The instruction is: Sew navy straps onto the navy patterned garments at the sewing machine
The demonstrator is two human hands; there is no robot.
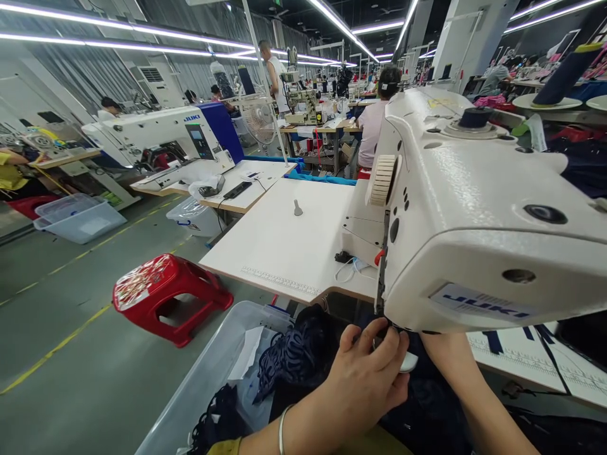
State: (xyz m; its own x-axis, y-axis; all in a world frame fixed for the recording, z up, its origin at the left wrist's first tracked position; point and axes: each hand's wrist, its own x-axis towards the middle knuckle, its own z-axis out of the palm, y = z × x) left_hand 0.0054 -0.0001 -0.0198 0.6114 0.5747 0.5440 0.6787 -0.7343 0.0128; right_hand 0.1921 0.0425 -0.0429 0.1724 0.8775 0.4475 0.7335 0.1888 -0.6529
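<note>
Dark fabric (427,404) under left-hand (367,373) pinching fingers beside the white sewing machine (474,208) on a factory table (284,240); right-hand fingers hidden.

1. Your left hand (365,373) lies knuckles up at the bottom centre, fingers curled forward and bunched at the tips; whether they pinch anything is not visible.
2. Your left wrist bends slightly, forearm running in from the lower edge.
3. Your right forearm (467,392) angles up from the lower right; the right hand is hidden.
</note>
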